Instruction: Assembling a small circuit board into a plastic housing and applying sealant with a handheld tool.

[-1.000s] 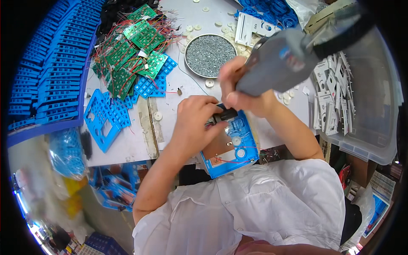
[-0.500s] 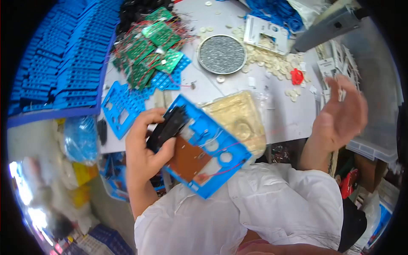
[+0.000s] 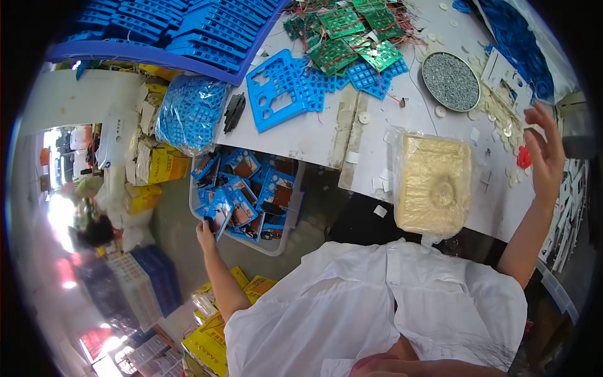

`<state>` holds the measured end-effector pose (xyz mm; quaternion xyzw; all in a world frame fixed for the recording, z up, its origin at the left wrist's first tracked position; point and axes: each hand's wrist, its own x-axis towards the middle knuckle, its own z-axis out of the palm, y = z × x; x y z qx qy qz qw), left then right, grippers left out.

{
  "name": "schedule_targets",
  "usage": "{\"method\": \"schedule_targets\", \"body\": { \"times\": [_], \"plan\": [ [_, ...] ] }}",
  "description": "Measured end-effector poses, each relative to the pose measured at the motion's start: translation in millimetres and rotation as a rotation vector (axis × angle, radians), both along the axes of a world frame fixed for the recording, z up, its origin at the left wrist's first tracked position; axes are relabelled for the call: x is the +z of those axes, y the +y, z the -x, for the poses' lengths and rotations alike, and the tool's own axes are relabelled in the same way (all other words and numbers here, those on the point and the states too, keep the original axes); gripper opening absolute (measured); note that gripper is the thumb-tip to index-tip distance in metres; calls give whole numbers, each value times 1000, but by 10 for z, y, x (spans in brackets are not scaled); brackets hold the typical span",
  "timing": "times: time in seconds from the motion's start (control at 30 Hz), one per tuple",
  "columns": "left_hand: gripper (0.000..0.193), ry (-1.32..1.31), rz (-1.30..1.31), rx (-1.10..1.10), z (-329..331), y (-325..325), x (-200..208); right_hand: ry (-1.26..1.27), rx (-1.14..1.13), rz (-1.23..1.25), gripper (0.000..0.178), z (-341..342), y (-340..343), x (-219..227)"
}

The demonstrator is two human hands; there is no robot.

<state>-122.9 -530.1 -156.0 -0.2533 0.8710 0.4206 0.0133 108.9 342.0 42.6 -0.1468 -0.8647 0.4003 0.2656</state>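
Note:
Low at the left, my left hand (image 3: pixel 206 237) grips the edge of a blue plastic casing (image 3: pixel 220 208) over a clear plastic bin (image 3: pixel 295 210). Similar blue casings (image 3: pixel 277 187) with brown boards fill the bin. On the far right my right hand (image 3: pixel 548 151) is raised with its fingers apart, holding nothing. Close to it, by the table's right side, are a red piece (image 3: pixel 524 157), scattered cream discs (image 3: pixel 496 129) and a white panel (image 3: pixel 506 76). A round dish of small metal parts (image 3: pixel 450 81) stands farther left.
In front of me, a plastic-wrapped yellowish block (image 3: pixel 433 182) overhangs the table edge. Green circuit boards (image 3: pixel 342 25) with red wires, a blue front panel (image 3: pixel 273 94) and a black part (image 3: pixel 234 113) lie farther left. A purple-rimmed crate (image 3: pixel 239 74) holds stacked blue casings. Yellow boxes (image 3: pixel 210 339) stand below.
My left hand has carried the blue casing from in front of me down left to the bin. My right hand stays raised on the right. The view has swung left.

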Motion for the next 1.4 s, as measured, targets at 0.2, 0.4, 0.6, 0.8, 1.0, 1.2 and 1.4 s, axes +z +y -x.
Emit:
{"method": "schedule_targets", "body": {
  "times": [0.2,0.4,0.6,0.8,1.0,1.2,1.4],
  "plan": [
    [48,-159,58,116,72,453,-490,78,-118,-91,51,92,60,3],
    [61,560,872,-431,213,1841,72,228,-231,69,51,306,71,-25],
    [38,815,217,-1201,-151,4586,1512,207,-319,-153,51,1323,720,-378],
    [37,561,-234,-1753,-660,5748,1319,-184,-688,-486,39,2016,1636,-880],
    [28,609,-228,-1861,-862,5847,1130,-463,-720,-527,32,2280,1775,-862],
    [22,605,-294,-1866,-756,5931,1095,-440,-669,-590,26,2194,1936,-829],
    [21,592,-312,-1855,-713,5942,1132,134,-673,-383,18,1982,1585,-599]
  ]
}}
